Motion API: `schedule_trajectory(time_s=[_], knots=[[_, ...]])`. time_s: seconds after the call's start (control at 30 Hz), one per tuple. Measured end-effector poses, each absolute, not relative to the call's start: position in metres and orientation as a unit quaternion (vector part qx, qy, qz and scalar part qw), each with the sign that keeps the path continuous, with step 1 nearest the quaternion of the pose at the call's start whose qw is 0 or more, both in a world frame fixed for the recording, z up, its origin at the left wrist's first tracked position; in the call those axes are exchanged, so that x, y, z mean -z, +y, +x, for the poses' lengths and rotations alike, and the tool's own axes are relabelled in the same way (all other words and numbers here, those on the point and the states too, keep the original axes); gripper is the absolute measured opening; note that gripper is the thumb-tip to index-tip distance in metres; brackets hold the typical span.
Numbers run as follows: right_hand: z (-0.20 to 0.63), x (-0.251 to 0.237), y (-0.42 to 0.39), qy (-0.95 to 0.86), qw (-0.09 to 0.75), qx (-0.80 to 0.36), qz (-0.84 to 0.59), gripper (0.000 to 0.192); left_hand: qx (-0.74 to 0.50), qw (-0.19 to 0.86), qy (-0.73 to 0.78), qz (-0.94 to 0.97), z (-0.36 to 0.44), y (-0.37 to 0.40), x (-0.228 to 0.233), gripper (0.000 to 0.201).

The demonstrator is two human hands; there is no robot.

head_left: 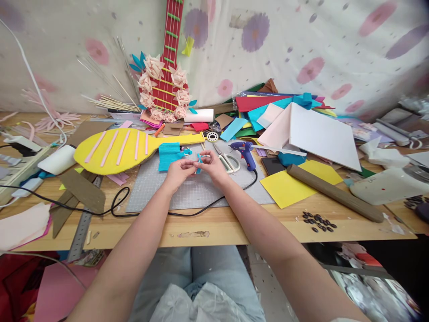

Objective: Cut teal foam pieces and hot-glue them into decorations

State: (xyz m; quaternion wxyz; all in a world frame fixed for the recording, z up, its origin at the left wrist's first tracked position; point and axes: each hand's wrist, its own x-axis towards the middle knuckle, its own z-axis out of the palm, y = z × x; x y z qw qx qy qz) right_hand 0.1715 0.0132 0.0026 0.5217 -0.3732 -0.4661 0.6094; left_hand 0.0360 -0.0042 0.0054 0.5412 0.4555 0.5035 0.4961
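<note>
Teal foam strip (pixel 199 162), a small piece, sits at mid-frame between both hands over the grey cutting mat (pixel 197 190) on the wooden surface (pixel 234 223). Largest nearby is the yellow paddle-shaped cutout (pixel 114 152) with pink stripes, left of centre; a white board (pixel 321 134) lies at upper right. A blue glue gun (pixel 243 150) and scissors (pixel 228 161) rest just right of the hands. Left hand (pixel 177 172) and right hand (pixel 211 163) each pinch the strip, grip pressed together on it.

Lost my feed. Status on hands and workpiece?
Left hand and right hand together pinching small blue foam piece. Over grey cutting mat. Glue gun, scissors beside.
</note>
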Motion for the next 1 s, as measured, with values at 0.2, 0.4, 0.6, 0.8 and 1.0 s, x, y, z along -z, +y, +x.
schedule_trajectory(time_s=[0.2, 0.4, 0.6, 0.8, 1.0], knots=[[0.1741, -0.0035, 0.0145, -0.439, 0.53, -0.622, -0.374, 0.054, -0.497, 0.562, 0.477, 0.458, 0.0361, -0.0058, -0.0075, 0.041], [0.175, -0.0085, 0.0131, -0.418, 0.534, -0.649, -0.344, 0.051, -0.5, 0.591, 0.456, 0.439, 0.0359, -0.0066, -0.0115, 0.042], [0.1757, -0.0096, 0.0131, -0.478, 0.542, -0.592, -0.357, 0.039, -0.481, 0.618, 0.455, 0.425, 0.0361, -0.0084, -0.011, 0.037], [0.1724, -0.0068, 0.0137, -0.487, 0.558, -0.564, -0.366, 0.045, -0.474, 0.617, 0.455, 0.433, 0.036, -0.0079, -0.0092, 0.042], [0.1715, -0.0084, 0.0129, -0.438, 0.583, -0.587, -0.351, 0.059, -0.491, 0.618, 0.448, 0.42, 0.0369, -0.0081, -0.0106, 0.044]])
